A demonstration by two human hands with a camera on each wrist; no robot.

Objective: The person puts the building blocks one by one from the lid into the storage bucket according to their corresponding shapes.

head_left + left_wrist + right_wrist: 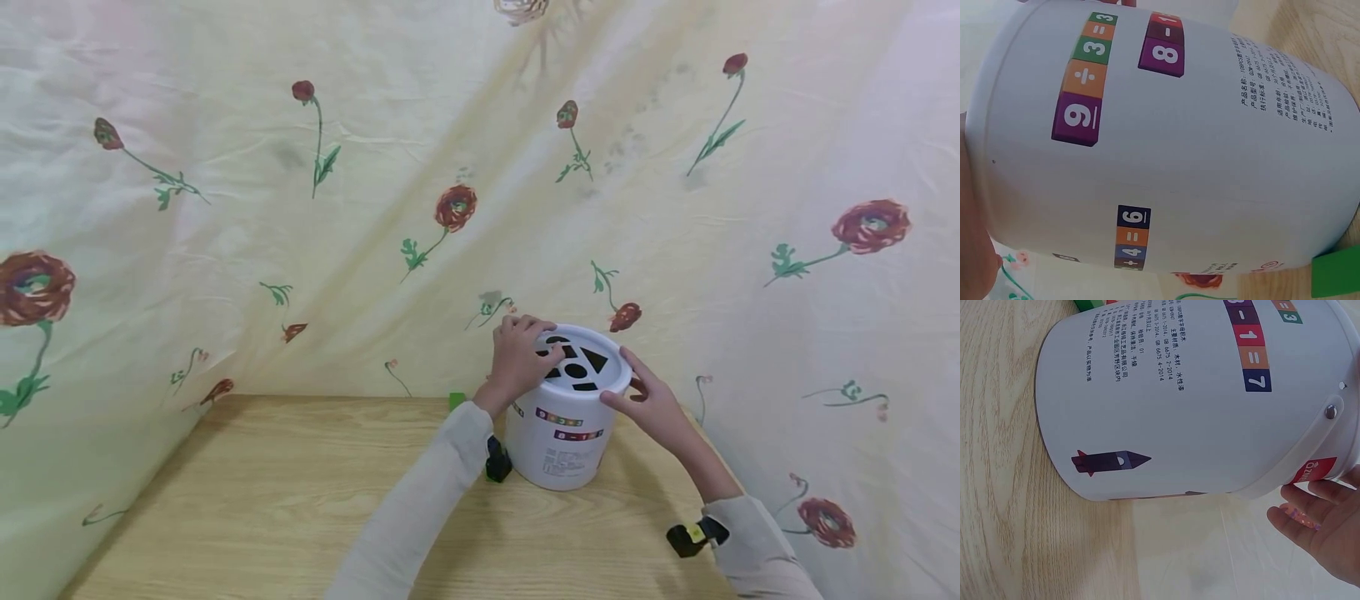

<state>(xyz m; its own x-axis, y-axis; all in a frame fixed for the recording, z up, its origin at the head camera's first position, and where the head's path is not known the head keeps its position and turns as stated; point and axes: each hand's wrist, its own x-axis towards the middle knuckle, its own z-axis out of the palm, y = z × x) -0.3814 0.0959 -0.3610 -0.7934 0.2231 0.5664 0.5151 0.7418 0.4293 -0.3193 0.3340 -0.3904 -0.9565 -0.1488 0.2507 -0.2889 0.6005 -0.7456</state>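
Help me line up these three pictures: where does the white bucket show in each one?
Head: white bucket right of centre on the wooden table, a hand on each side.
Left wrist: it fills the frame, lying sideways.
Right wrist: upper frame.
Shared landmark: the printed black text block.
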